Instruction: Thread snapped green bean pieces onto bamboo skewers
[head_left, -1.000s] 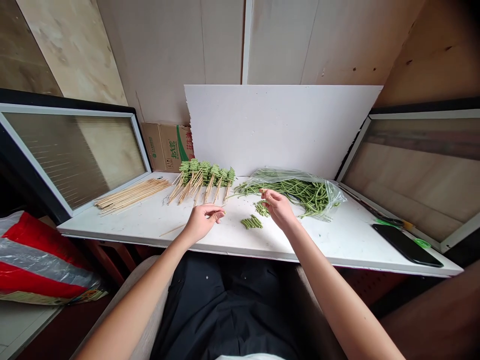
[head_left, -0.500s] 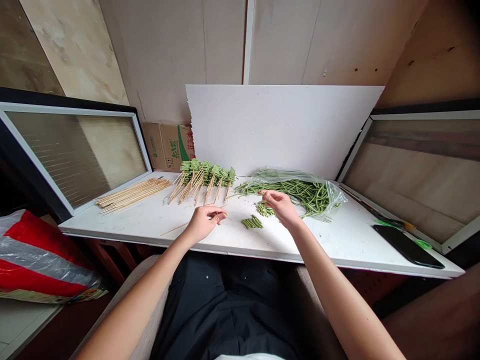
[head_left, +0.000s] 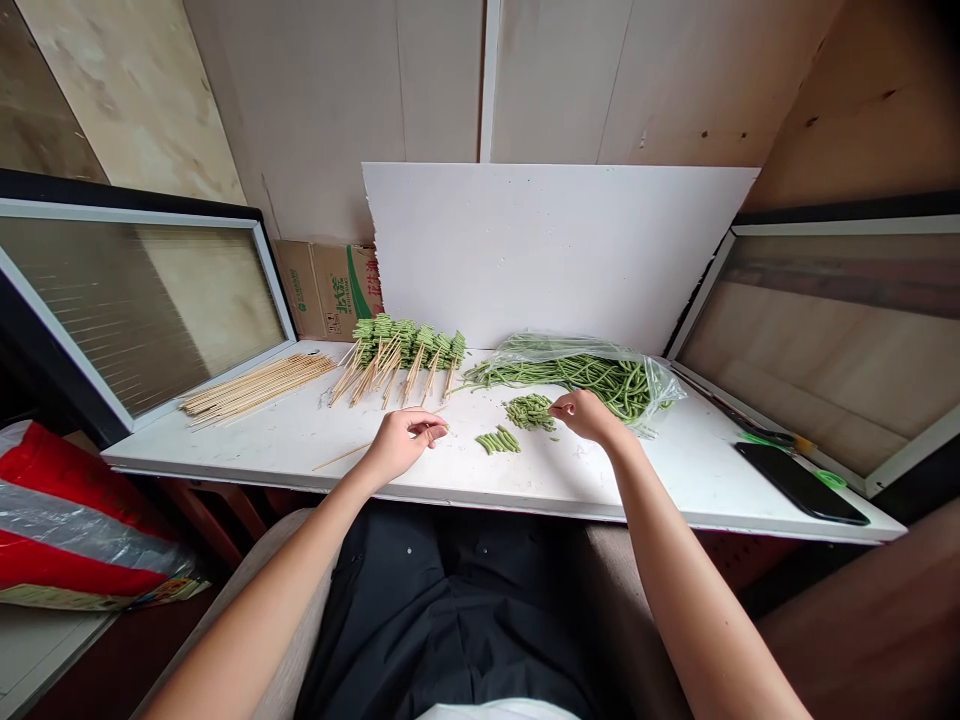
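My left hand (head_left: 405, 440) is closed around a bamboo skewer (head_left: 341, 458), whose bare end sticks out behind the hand toward the table's front edge. A speck of green shows at the left fingertips. My right hand (head_left: 589, 415) has its fingers pinched together at the right side of a pile of short-cut green bean pieces (head_left: 529, 411); what lies between the fingertips is too small to make out. In front of that pile lies a neat row of cut bean pieces (head_left: 499, 440). Long green beans (head_left: 600, 378) lie behind it in a clear plastic bag (head_left: 664, 385).
Skewered beans (head_left: 409, 342) are stacked at the back left, sticks forward. Beside them lie loose bamboo skewers (head_left: 255, 388). A cardboard box (head_left: 322, 290) and white board (head_left: 562, 250) stand behind. A black phone (head_left: 802, 483) lies at the right of the white table (head_left: 637, 485).
My right hand has moved right and down, from above the cut pieces to the right side of their pile. My left hand keeps its hold on the skewer. The view has shifted slightly.
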